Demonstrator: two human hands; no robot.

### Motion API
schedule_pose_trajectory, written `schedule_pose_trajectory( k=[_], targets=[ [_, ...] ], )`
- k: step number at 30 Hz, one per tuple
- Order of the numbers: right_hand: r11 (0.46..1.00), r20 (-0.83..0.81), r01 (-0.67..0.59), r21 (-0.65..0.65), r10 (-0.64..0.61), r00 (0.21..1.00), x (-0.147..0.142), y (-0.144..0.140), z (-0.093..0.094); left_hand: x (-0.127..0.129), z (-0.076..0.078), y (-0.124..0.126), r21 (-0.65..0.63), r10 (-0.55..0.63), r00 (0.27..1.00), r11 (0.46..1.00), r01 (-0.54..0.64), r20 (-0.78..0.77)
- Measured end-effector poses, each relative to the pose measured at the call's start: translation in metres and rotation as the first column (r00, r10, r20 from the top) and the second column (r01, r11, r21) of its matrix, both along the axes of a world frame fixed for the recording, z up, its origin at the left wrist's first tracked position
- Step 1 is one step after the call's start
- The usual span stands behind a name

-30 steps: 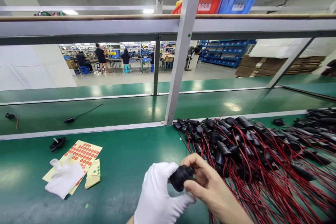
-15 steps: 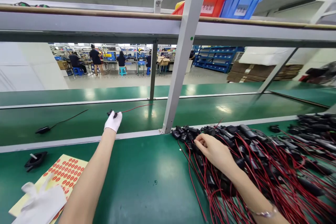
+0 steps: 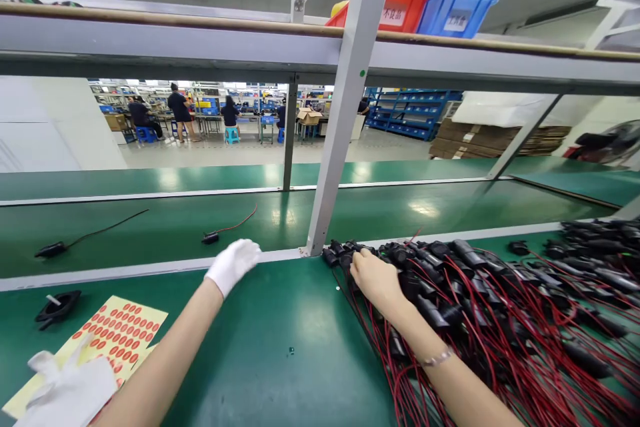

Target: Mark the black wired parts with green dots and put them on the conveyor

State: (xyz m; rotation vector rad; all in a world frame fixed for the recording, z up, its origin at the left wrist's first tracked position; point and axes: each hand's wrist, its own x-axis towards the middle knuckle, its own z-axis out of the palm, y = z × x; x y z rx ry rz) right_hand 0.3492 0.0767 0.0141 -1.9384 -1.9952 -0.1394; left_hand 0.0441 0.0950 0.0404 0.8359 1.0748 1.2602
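Left hand (image 3: 233, 264): white-gloved, fingers loosely spread and empty, hovering over the near edge of the green bench (image 3: 280, 347), just short of the white strip (image 3: 150, 265) that borders the belt.

Right hand (image 3: 373, 275): bare, palm down, fingers curled into the left end of the pile of black connectors with red wires (image 3: 480, 307). Fingertips are hidden among the parts; whether they are closed on one cannot be told.

Pile: covers the right part of the bench, black heads bunched toward the far left of the heap, red leads trailing toward the near right.

Single connector with red lead (image 3: 211, 237): lies on the belt beyond the white strip, just past the left hand and not touched by it. Long axis runs left to right; black head at the left, lead curving off to the far right.

Second connector with dark lead (image 3: 49, 250): on the belt further left, head at the left, lead running right.

Sticker sheet (image 3: 117, 333): yellow with red dots, near left of the bench, a loose white glove (image 3: 65, 390) lying on its near corner.
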Motion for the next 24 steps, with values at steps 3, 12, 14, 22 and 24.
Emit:
schedule_pose_trajectory(
  k=[3, 12, 14, 22, 24],
  targets=[
    [0.979, -0.139, -0.111, 0.172, 0.135, 0.981, -0.005, -0.048, 0.018, 0.033, -0.005, -0.061, -0.078, -0.213, 0.975, 0.973, 0.218, 0.07],
    [0.773, -0.475, -0.277, 0.571, 0.587, 0.656, -0.058, -0.18, -0.005, 0.083, 0.028, -0.19, 0.246, -0.482, 0.873, 0.84, 0.484, -0.069],
    [0.754, -0.524, -0.299, 0.585, 0.632, 0.571, -0.061, -0.185, -0.008, 0.08, 0.021, -0.196, 0.249, -0.5, 0.864, 0.831, 0.498, -0.061],
    [0.632, -0.195, -0.472, 0.614, 0.701, 0.686, -0.036, -0.184, 0.03, 0.068, 0.0, -0.203, 0.304, -0.291, 0.901, 0.869, 0.39, -0.323],
    [0.561, -0.089, -0.536, 0.631, 0.739, 0.668, -0.031, -0.185, 0.042, 0.066, 0.004, -0.204, 0.257, -0.334, 0.877, 0.865, 0.431, -0.346]
  ],
)
